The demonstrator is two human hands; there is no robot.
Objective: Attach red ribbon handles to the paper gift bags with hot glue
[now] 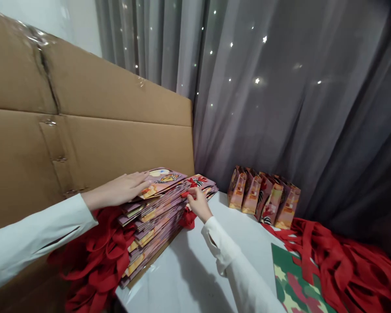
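Note:
A tall stack of flat-folded paper gift bags (pixel 159 219), printed in purple and orange, stands on the white table. The top bag (pixel 164 179) shows an orange butterfly. My left hand (pixel 122 188) rests flat on the near left part of that top bag, fingers stretched out. At the stack's right side, my right hand (pixel 199 203) has its fingers closed around a bit of red ribbon (pixel 184 194); the fingertips partly hide it. More red ribbon loops (pixel 101 256) hang from the stack's left side, below my left forearm.
Several gift bags (pixel 250 191) stand opened in a row at the back of the white table (pixel 195 278). A heap of red ribbons (pixel 342 261) and a green patterned sheet (pixel 293 278) lie at right. Large cardboard (pixel 127 134) rises at left, a grey curtain (pixel 263 117) behind.

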